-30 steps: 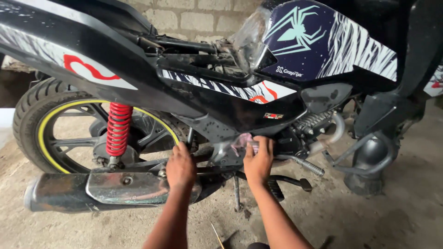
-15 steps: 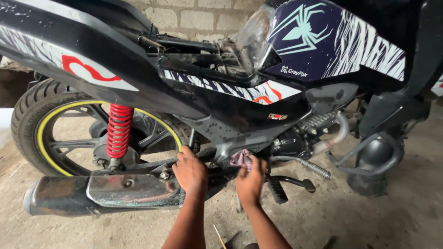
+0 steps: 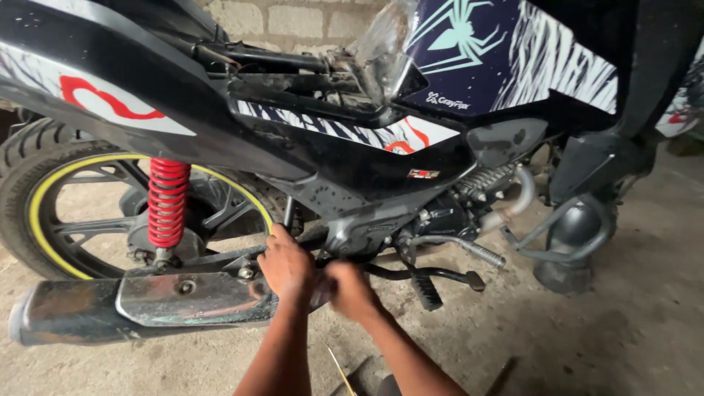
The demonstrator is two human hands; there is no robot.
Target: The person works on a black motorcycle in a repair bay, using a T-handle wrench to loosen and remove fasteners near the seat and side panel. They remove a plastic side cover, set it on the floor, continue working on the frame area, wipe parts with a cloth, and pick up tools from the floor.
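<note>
Both forearms rise from the bottom edge toward the underside of a black motorcycle with white-streaked panels, parked side-on over a dusty concrete floor. The left hand is curled, knuckles up, its fingers wrapped down around something dark at the lower frame; what exactly it grips is hidden beneath the fingers. The right hand sits just beside it, touching or nearly touching, and is blurred; it looks closed into a loose fist, but whether it holds anything cannot be told.

Immediately left of the left hand, touching its side, lies the dull, scuffed metal heat shield on the long dark exhaust pipe, which runs away leftward. Just right of the right hand a black foot peg with ribbed rubber hangs down, and past it a thin black lever stretches further right. Above that sits a bent kick-start arm with a ribbed metal end.

Directly above both hands is the grey engine cover. Up and to the left of the left hand stand the red coil spring shock absorber and the black rear wheel with a yellow rim stripe. Far up and right of the hands is the dark blue tank with a pale spider emblem, and behind the bike a grey block wall.
</note>
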